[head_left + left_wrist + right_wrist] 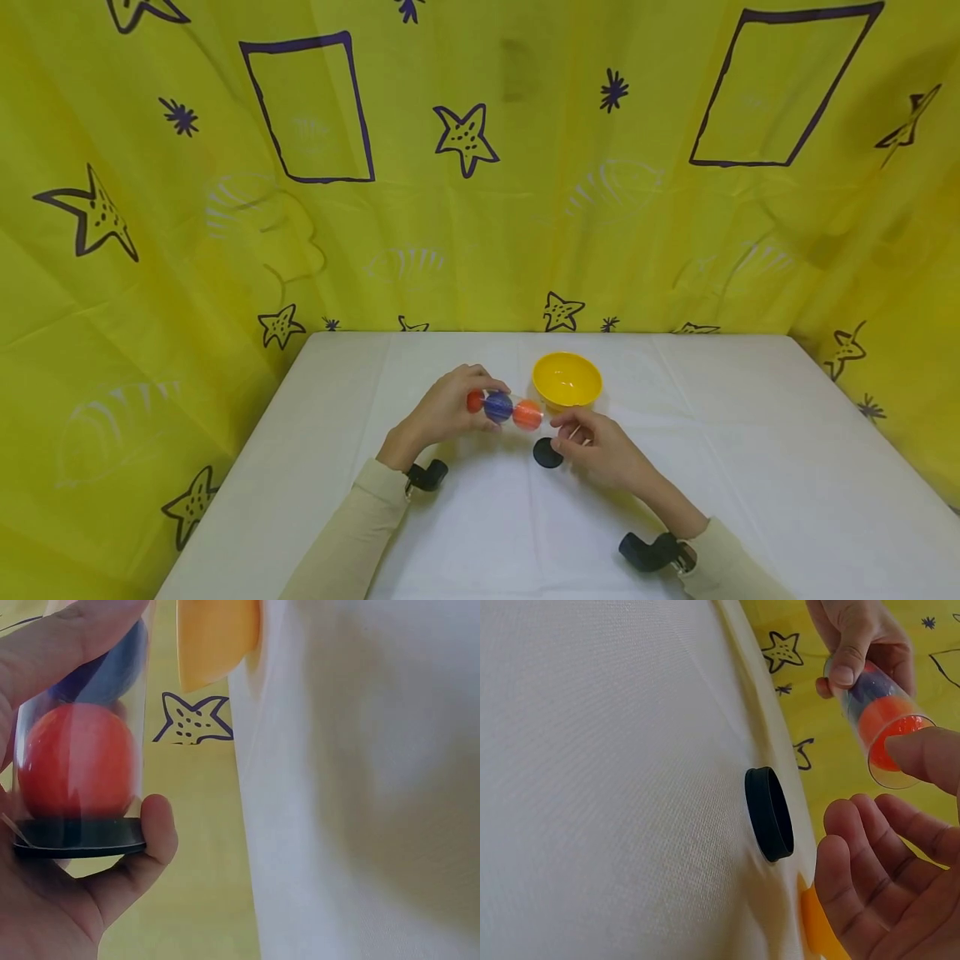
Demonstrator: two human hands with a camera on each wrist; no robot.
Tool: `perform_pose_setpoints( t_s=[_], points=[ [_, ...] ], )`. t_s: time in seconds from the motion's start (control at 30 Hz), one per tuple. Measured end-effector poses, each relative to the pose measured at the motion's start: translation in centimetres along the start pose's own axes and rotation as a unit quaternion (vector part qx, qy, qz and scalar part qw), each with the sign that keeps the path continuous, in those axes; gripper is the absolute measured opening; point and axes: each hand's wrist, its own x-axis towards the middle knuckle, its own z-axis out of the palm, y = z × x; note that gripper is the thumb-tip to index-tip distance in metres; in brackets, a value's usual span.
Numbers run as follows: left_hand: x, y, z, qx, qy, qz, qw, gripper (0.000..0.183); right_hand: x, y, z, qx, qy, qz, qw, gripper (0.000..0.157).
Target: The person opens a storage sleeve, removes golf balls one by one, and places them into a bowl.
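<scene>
The left hand (442, 410) holds a clear tube of balls (501, 407) level over the table (750, 433), its open mouth facing the right hand's (600, 450) loose, empty grip, the black cap (547, 452) lying below.

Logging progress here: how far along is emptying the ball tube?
Done: one cap is off, lying on the table. In hand: left hand grips the tube, right hand at its open end. Left: three balls inside; bowl looks empty.

Bare surface (750, 433) lay open right and left of the hands; the yellow bowl (567, 380) (just behind them) and black lid (547, 452) stood close by.
</scene>
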Motion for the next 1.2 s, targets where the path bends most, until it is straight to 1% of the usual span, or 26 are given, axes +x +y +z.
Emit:
perform_pose_setpoints(
  t_s=[0.27,0.43,0.47,0.67,0.83,1.03,1.2],
  points=[
    [-0.07,0.16,0.12,0.002,0.004,0.001,1.0000,0.045,0.08,0.31,-0.06,0.035,-0.021,-0.023,0.999,0.040],
    [-0.06,0.12,0.27,-0.014,0.013,0.005,0.9998,0.047,0.04,0.28,-0.13,0.050,-0.026,-0.022,0.998,0.047],
    [-0.06,0.05,0.31,-0.019,0.015,0.007,0.9997,0.048,0.03,0.24,-0.14,0.052,-0.025,-0.017,0.998,0.049],
    [-0.02,-0.19,0.35,-0.034,0.024,0.015,0.9990,0.047,0.01,0.35,-0.06,0.046,-0.009,-0.007,0.999,0.051],
    [0.19,-0.39,0.57,-0.038,0.022,0.018,0.9989,0.048,0.03,0.54,-0.09,0.040,0.014,-0.016,0.999,0.049],
    [0.16,-0.29,0.52,-0.041,0.023,0.015,0.9988,0.049,0.11,0.62,-0.15,0.025,0.031,-0.025,0.999,0.047],
    [0.07,-0.18,0.32,-0.038,0.026,0.011,0.9989,0.048,0.04,0.37,-0.23,0.023,0.040,-0.013,0.999,0.047]
  ],
)
